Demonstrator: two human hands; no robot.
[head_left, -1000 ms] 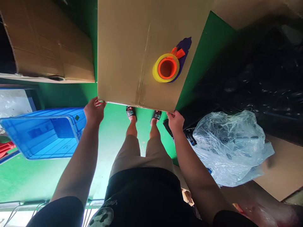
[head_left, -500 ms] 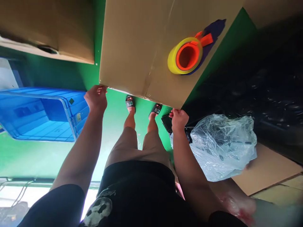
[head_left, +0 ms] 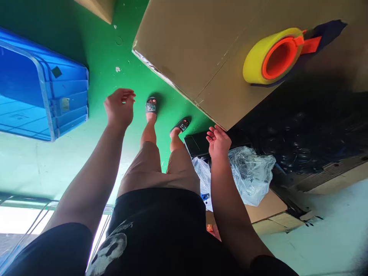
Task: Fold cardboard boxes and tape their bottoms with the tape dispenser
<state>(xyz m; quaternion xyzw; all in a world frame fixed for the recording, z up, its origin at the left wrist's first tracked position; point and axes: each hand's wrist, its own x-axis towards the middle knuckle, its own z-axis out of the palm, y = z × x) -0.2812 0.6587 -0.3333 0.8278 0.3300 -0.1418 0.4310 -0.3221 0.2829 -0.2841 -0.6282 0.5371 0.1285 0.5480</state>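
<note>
A large cardboard box [head_left: 201,42] fills the top middle, its near edge slanting down to the right. On top of it, at the right, lies a yellow tape roll [head_left: 258,61] with an orange core and handle, over a dark piece of cloth or similar. My left hand [head_left: 119,105] hangs over the green floor, away from the box, thumb and fingers apart with nothing between them. My right hand [head_left: 219,141] is at the box's near right corner, fingers spread, fingertips touching or very near the edge.
On the left stands a blue plastic crate [head_left: 69,92]. Clear plastic bags [head_left: 253,172] and a black case [head_left: 198,145] are beside my right forearm. Black plastic [head_left: 301,130] covers the right side. Another cardboard piece [head_left: 99,7] shows at top left.
My left hand has come off the box corner and opened. My right hand's fingers have spread. The box now appears turned, its left corner higher, and the tape roll shows farther right.
</note>
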